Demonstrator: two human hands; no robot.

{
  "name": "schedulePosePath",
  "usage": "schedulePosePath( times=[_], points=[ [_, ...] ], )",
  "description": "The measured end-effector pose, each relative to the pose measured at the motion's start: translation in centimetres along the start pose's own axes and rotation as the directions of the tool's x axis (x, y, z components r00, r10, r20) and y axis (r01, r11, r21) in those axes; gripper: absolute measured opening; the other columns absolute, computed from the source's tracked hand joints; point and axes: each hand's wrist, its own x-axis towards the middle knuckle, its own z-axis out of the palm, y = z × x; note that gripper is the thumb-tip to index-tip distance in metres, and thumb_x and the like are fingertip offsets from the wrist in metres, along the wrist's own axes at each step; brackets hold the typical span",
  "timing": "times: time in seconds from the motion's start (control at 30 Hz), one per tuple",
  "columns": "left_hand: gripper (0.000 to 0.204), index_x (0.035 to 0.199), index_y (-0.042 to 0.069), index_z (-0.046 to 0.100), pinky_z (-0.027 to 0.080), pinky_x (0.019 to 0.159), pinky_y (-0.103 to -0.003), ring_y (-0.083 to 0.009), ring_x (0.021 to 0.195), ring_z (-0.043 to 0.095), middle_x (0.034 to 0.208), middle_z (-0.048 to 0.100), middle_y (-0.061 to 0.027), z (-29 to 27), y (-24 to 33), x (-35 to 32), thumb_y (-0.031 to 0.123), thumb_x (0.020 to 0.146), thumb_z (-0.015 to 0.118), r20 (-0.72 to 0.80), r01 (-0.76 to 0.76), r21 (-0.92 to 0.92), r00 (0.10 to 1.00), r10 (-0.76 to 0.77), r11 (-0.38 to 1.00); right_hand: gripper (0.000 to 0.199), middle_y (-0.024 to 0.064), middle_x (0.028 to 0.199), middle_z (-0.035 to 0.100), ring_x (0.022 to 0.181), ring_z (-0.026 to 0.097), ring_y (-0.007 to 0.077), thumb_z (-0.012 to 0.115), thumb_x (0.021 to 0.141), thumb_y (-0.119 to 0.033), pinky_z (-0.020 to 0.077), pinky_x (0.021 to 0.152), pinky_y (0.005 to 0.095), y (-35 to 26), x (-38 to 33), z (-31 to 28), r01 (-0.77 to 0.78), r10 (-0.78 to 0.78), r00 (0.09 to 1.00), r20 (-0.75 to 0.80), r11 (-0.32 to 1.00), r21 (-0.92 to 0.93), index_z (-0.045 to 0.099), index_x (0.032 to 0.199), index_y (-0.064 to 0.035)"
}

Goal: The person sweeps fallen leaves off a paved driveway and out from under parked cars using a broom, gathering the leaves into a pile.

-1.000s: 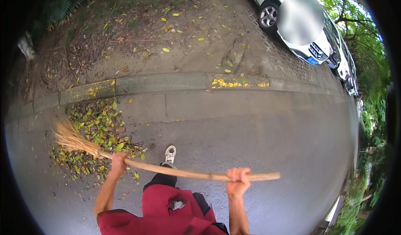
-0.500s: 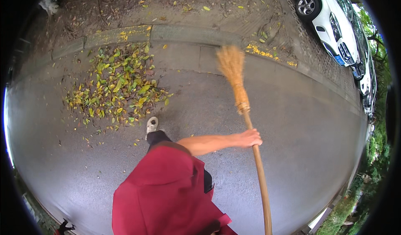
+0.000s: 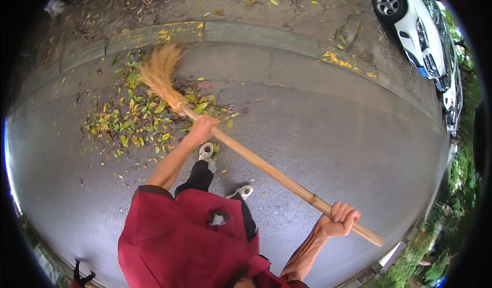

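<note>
A straw broom with a long wooden handle [image 3: 266, 167] slants across the view in my two hands. My left hand [image 3: 202, 129] is wrapped round the handle just below the bound bristles. Farther down, close to the handle's end, my right hand [image 3: 340, 219] grips it in a closed fist. The broom's bristles [image 3: 162, 74], blurred by motion, lie over the upper part of a pile of yellow and green leaves [image 3: 134, 118] and hide some of it. My shoes [image 3: 206, 151] stand on the pavement just below the pile.
A stone kerb [image 3: 256, 34] with flaked yellow paint runs along the far side, with bare soil and scattered leaves [image 3: 274, 2] beyond. White cars [image 3: 425, 32] are parked at the upper right. Green plants [image 3: 461, 185] line the right edge.
The broom head has swung left from the bare pavement onto the leaf pile, and the handle now slants. My left hand has moved left with it; my right hand has come into view.
</note>
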Motion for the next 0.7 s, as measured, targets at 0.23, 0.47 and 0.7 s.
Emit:
schedulePosePath(
  times=[0.23,0.47,0.7],
  points=[
    [0.008,0.076,0.010,0.055,0.039,0.073,-0.041,-0.0269,0.075,0.059,0.074,0.060,-0.0088,-0.5,14.0,-9.6,0.009,0.068,0.058,0.182,-0.185,0.259,0.973,0.141,0.948,0.038,-0.0064,0.051,0.028,0.044,0.024,0.0063,0.050,0.096,-0.017,0.0250,0.038,0.0214,-13.0,-3.9,-14.5,-0.068,0.102,0.935,-0.338,0.991,0.111,0.034,0.061,-0.0172],
    [0.015,0.075,0.012,0.052,0.040,0.070,-0.039,-0.0235,0.071,0.056,0.068,0.053,-0.0049,11.8,31.8,-19.5,0.010,0.069,0.066,0.278,-0.479,-0.193,0.810,0.516,0.856,0.037,-0.0049,0.052,0.030,0.046,0.029,0.0068,0.056,0.092,-0.018,0.0267,0.040,0.0196,-35.3,-20.9,-32.1,0.295,-0.447,0.790,-0.419,0.877,-0.379,0.036,0.062,-0.0184],
    [0.016,0.070,0.013,0.047,0.040,0.074,-0.037,-0.0230,0.075,0.054,0.069,0.053,-0.0032,25.4,44.9,-18.2,0.006,0.074,0.062,0.107,-0.593,-0.526,0.665,0.739,0.610,0.026,-0.0032,0.061,0.026,0.050,0.032,0.0147,0.044,0.090,-0.028,0.0272,0.045,0.0345,-41.0,-31.9,-26.2,0.388,-0.682,0.649,-0.338,0.679,-0.624,0.035,0.070,-0.0145]
  ],
)
